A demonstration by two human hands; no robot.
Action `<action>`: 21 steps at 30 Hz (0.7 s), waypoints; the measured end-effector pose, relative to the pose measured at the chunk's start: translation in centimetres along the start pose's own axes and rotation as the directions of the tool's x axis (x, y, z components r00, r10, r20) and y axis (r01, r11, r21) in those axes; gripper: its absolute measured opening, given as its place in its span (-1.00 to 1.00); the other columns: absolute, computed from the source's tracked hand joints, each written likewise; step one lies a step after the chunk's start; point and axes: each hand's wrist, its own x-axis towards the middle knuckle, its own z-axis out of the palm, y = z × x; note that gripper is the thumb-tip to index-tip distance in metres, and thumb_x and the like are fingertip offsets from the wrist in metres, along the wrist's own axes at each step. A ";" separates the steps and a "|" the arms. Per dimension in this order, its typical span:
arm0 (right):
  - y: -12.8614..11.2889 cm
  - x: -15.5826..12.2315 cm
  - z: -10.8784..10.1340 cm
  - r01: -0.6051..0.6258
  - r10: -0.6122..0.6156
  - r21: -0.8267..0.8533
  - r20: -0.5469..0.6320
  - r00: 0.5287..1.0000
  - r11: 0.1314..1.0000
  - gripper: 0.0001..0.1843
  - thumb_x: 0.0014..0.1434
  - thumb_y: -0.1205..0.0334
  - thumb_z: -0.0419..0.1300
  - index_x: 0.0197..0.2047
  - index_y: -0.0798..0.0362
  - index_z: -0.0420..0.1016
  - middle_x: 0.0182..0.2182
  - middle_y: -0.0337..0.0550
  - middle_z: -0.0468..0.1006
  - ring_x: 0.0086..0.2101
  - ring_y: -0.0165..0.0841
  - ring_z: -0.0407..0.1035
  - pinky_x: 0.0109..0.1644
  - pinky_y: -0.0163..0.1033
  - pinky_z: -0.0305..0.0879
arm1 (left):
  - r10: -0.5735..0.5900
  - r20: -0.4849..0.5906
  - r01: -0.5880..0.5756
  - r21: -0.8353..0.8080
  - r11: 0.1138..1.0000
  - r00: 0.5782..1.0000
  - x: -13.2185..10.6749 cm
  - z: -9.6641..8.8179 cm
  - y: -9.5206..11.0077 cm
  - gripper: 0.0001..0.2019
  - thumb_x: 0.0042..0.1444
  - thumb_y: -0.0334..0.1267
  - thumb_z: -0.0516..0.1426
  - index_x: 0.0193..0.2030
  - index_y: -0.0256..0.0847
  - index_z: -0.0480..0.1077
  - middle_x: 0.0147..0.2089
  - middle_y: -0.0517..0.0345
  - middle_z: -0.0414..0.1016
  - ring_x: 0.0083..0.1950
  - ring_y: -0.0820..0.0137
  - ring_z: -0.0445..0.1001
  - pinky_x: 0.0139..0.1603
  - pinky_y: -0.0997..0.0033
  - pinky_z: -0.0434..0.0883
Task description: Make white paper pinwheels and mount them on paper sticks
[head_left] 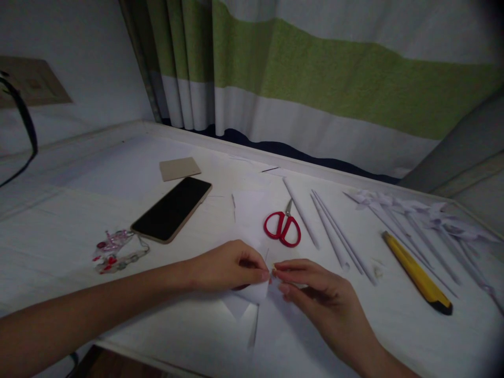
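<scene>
Near the front middle of the table, my left hand (pixel 226 268) pinches a small curled piece of white paper (pixel 252 293) between thumb and fingers. Close beside its fingertips, my right hand (pixel 321 291) has its thumb and fingers drawn together. A tiny pale yellowish bit shows at the right fingertips, too small to name. More white paper (pixel 291 336) lies flat under both hands. Just beyond them rest red-handled scissors (pixel 282 229), blades pointing away. Right of the scissors are several rolled white paper tubes (pixel 301 212).
A yellow utility knife (pixel 417 273) lies at the right, beside paper flowers (pixel 425 212) on stems. At the left are a dark-screened phone (pixel 172 209), its beaded charm strap (pixel 118 253) and a beige card (pixel 180 169). A green-and-white curtain (pixel 315 68) hangs behind the table's raised back edge.
</scene>
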 end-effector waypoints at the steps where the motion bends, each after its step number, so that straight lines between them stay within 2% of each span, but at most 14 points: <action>1: -0.1 -0.1 0.1 0.016 -0.016 -0.016 0.005 1.000 1.000 -0.79 -0.03 0.36 0.18 -0.31 -0.09 0.53 -0.26 -0.15 0.50 -0.27 -0.34 0.39 -0.35 -0.32 0.41 | -0.007 -0.002 0.007 -0.014 1.000 1.000 0.0 0.0 0.0 -0.79 0.01 -0.23 0.03 -0.41 -0.34 0.39 -0.70 0.35 0.10 -0.66 0.62 0.04 -0.66 0.62 -0.02; 8: 0.2 -0.7 -0.2 0.021 -0.021 -0.006 -0.021 1.000 1.000 -0.73 -0.06 0.38 0.21 -0.25 -0.10 0.51 -0.29 -0.18 0.47 -0.30 -0.38 0.40 -0.37 -0.39 0.41 | -0.091 -0.005 0.090 -0.090 0.992 0.996 0.0 0.5 -0.1 -0.83 0.00 -0.26 0.06 -0.41 -0.34 0.37 -0.71 0.34 0.18 -0.69 0.62 0.14 -0.70 0.67 0.07; 15: -0.2 -0.8 -0.5 -0.107 0.102 0.040 0.098 0.990 0.993 -0.84 -0.11 0.37 0.25 -0.39 -0.03 0.54 -0.38 -0.17 0.49 -0.37 -0.39 0.41 -0.38 -0.39 0.39 | -0.210 0.053 0.215 -0.154 0.964 0.976 0.1 0.9 0.0 -0.84 0.00 -0.26 0.06 -0.44 -0.33 0.36 -0.69 0.34 0.20 -0.68 0.64 0.16 -0.69 0.68 0.10; 21: -0.4 -1.0 -0.4 -0.086 0.080 0.049 0.110 0.991 0.995 -0.89 -0.14 0.40 0.26 -0.47 0.01 0.54 -0.45 -0.18 0.50 -0.42 -0.40 0.41 -0.36 -0.37 0.39 | -0.262 0.072 0.271 -0.163 0.949 0.962 -0.1 1.2 0.3 -0.83 -0.02 -0.24 0.07 -0.43 -0.33 0.37 -0.66 0.33 0.21 -0.65 0.63 0.17 -0.66 0.66 0.13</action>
